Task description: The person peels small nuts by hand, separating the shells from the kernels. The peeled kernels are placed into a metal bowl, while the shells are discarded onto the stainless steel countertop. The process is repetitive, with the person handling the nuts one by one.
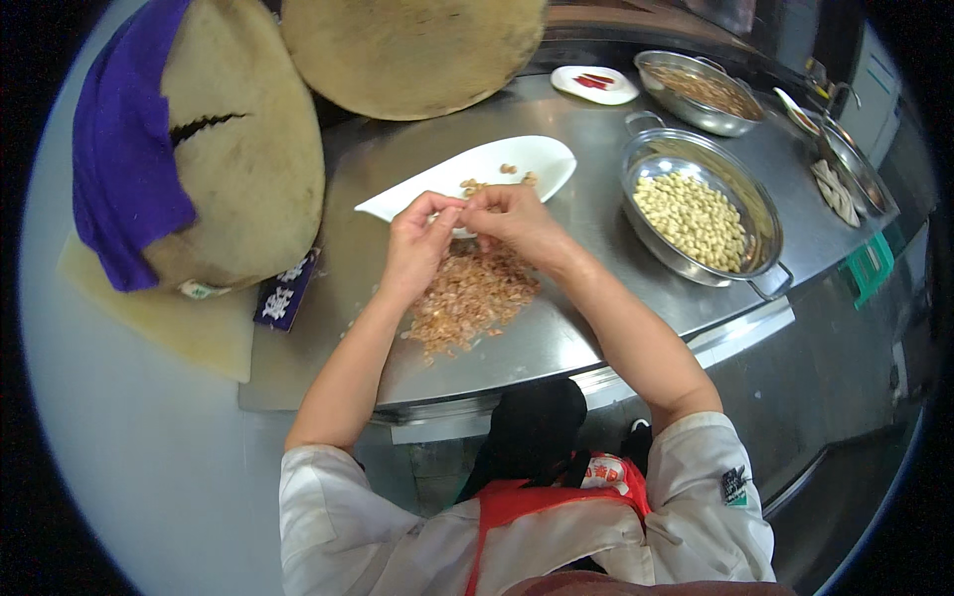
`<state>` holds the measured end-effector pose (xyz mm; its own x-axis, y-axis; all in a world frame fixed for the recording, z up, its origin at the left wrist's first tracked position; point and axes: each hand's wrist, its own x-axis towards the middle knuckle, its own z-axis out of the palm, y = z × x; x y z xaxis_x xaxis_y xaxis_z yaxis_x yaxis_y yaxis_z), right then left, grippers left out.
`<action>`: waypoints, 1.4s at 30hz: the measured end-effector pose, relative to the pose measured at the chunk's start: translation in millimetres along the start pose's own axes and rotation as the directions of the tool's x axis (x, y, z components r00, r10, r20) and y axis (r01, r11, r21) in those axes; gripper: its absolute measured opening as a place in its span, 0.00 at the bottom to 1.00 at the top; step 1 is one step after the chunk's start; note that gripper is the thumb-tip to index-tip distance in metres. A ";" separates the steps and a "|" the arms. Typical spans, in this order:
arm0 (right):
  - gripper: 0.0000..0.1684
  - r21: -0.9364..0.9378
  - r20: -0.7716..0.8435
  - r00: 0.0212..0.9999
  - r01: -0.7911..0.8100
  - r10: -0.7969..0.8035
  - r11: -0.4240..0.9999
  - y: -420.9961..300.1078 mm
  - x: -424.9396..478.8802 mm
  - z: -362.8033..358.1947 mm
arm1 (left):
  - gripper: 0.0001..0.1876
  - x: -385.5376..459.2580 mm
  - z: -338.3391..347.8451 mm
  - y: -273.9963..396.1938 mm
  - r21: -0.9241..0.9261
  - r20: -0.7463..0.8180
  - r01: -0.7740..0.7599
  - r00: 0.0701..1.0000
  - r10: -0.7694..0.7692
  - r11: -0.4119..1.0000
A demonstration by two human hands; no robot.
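Note:
My left hand [419, 242] and my right hand [514, 223] meet at the fingertips over the near edge of a white boat-shaped dish [540, 160]. Their thumbs and forefingers are pinched together; whatever may be between them is too small to tell. Several small tan nuts or beans [508, 169] lie in the dish. Just below the hands, a heap of reddish-brown papery skins or shells [473, 298] is spread on the steel counter. To the right, a two-handled steel pan [768, 216] holds many pale, peeled nuts or beans [689, 220].
Two round wooden chopping boards [253, 171] [417, 52] stand at the upper left, one cracked and draped with a purple cloth [127, 149]. Behind are a small plate of red pieces [595, 83] and a steel pan of brown food [700, 89]. A folded rag [835, 194] lies at far right.

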<state>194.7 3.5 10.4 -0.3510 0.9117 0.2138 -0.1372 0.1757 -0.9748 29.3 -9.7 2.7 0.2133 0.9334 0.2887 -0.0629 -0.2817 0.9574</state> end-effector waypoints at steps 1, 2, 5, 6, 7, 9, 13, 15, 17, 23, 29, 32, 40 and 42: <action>0.11 0.022 0.023 1.000 0.000 0.000 1.000 0.1 1.1 1.5 | 0.05 -1.0 -3.4 0.0 -0.009 0.002 -0.003 1.000 0.003 1.000; 0.11 0.043 0.042 0.999 -0.001 -0.001 0.999 0.0 1.8 3.1 | 0.05 -2.1 -6.1 -0.4 -0.021 0.008 -0.006 1.000 0.006 1.000; 0.09 0.079 0.066 0.997 -0.039 0.034 0.996 -4.4 -0.1 2.7 | 0.05 -3.1 -6.6 2.4 -0.076 0.026 0.023 0.999 -0.021 0.997; 0.09 0.090 0.072 0.997 -0.039 0.033 0.995 -4.7 -0.5 3.2 | 0.05 -2.7 -7.2 1.7 -0.111 0.034 0.019 0.999 -0.015 0.994; 0.08 0.105 0.083 0.996 -0.041 0.032 0.994 -3.4 0.5 4.0 | 0.05 -2.9 -8.2 0.9 -0.143 0.038 0.017 0.999 -0.012 0.990; 0.07 0.135 0.108 0.994 -0.015 0.000 0.991 2.9 3.9 1.5 | 0.05 -3.1 -7.9 2.7 -0.167 0.043 0.017 0.999 -0.010 0.986; 0.05 0.152 0.105 0.994 0.005 -0.022 0.988 0.8 3.9 1.8 | 0.06 -2.3 -10.7 2.0 -0.202 0.077 0.023 0.997 -0.008 0.979; 0.05 0.155 0.118 0.993 -0.006 -0.013 0.988 0.4 3.9 1.5 | 0.06 -3.8 -10.4 3.4 -0.257 0.081 0.044 0.996 -0.024 0.965; 0.06 0.059 0.108 0.994 -0.022 0.015 0.998 -4.1 0.9 1.6 | 0.05 -5.7 -10.8 2.2 -0.335 0.129 0.081 0.991 -0.039 0.939; 0.07 0.087 0.089 0.996 -0.025 0.017 0.996 -9.6 -4.2 5.1 | 0.06 -6.0 -9.2 5.9 -0.479 0.220 0.164 0.973 -0.063 0.862; 0.07 0.107 0.083 0.996 -0.032 0.023 0.994 -14.6 -5.0 7.5 | 0.07 -7.4 -8.0 6.0 -0.579 0.249 0.200 0.967 -0.062 0.791; 0.07 0.128 0.071 0.997 -0.030 0.021 0.991 -15.3 -4.6 8.2 | 0.07 -6.2 -8.8 3.3 -0.555 0.273 0.182 0.961 -0.028 0.812; 0.05 0.154 0.059 0.998 -0.014 0.005 0.988 -17.0 -4.0 6.4 | 0.09 -7.5 -6.2 9.6 -0.569 0.255 0.193 0.966 -0.051 0.799; 0.05 0.157 0.056 0.998 -0.019 0.011 0.987 -16.0 -3.6 4.9 | 0.09 -8.2 -5.0 10.7 -0.561 0.230 0.178 0.972 -0.055 0.808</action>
<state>193.6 -4.4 25.5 -0.4033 0.8915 0.2063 -0.2739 0.0975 -0.9568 22.0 -19.2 10.5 0.4348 0.8713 0.2276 -0.5597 0.0634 0.8263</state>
